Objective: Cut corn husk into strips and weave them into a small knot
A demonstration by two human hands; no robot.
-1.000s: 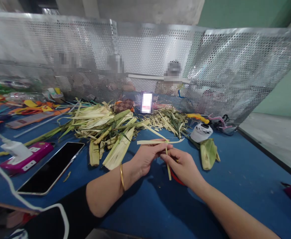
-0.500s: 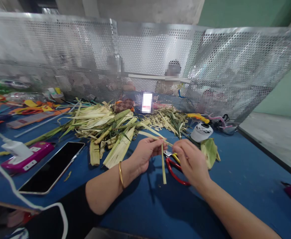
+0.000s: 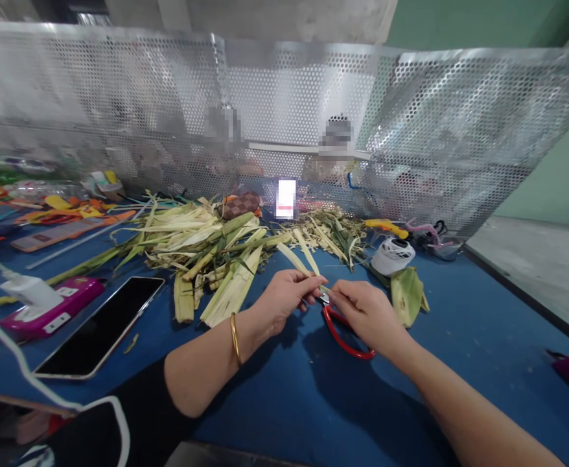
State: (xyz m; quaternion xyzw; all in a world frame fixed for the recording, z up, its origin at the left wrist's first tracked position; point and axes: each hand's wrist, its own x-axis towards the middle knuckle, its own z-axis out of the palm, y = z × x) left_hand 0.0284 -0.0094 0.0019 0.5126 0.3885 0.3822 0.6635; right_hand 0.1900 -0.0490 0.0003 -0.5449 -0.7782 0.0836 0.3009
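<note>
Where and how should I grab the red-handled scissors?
Likely best by the red handle's near curve, from the person's side: it bows out into view there, while the right hand hides other handle parts and the left hand crowds the pivot.

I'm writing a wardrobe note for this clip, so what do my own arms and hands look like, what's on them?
Your left hand is ungloved, with a thin, gold-coloured bangle at the wrist and a black sleeve ending around the elbow. Your right hand is ungloved too; its wrist and visible forearm are unadorned, and no sleeve shows.
</note>
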